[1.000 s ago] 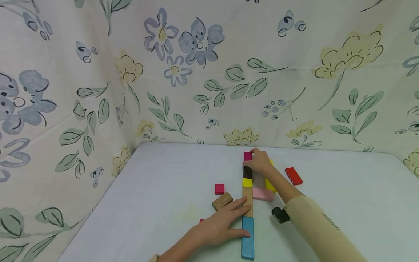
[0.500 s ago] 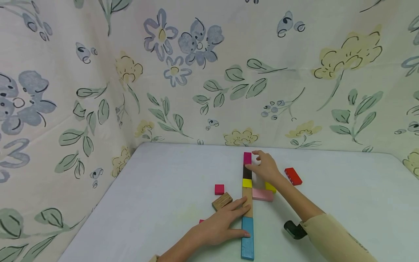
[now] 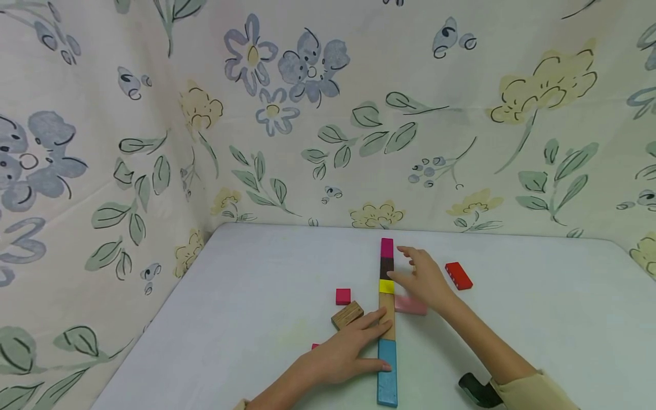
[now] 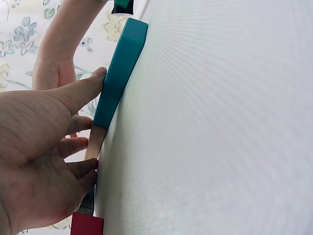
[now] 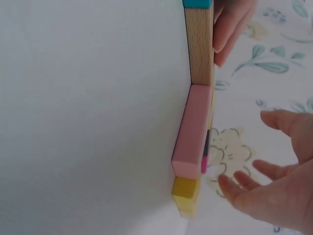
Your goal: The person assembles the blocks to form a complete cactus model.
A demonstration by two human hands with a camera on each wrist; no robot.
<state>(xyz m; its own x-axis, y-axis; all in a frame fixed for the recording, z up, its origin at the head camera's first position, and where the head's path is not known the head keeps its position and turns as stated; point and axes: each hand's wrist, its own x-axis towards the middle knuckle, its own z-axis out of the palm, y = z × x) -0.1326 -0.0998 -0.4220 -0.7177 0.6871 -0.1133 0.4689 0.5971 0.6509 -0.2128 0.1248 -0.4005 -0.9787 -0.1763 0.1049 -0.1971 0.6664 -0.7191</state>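
A straight row of blocks runs away from me in the head view: a blue block [image 3: 387, 387], a tan wooden block [image 3: 388, 300], a small yellow block [image 3: 386, 286], a dark brown block [image 3: 386, 267] and a magenta block [image 3: 387, 247]. My left hand [image 3: 340, 357] rests its thumb on the blue block and its spread fingertips on the tan one. Right of the row, my right hand [image 3: 422, 279] holds nothing, its thumb tip close to the dark brown block. Partly beneath that hand lies a pink block [image 3: 410, 307]. Another yellow block [image 5: 186, 193] shows beyond it in the right wrist view.
A red block [image 3: 458, 276] with white dots on its side lies to the right. Left of the row are a small crimson block [image 3: 343, 296], a brown wood-grained block [image 3: 347, 315] and a mostly hidden red piece [image 3: 315, 346]. Floral fabric [image 3: 312, 114] hangs behind the white table.
My right hand has let go of the magenta end of the row and drawn back towards me and to the right. The left hand and the row stay in place.
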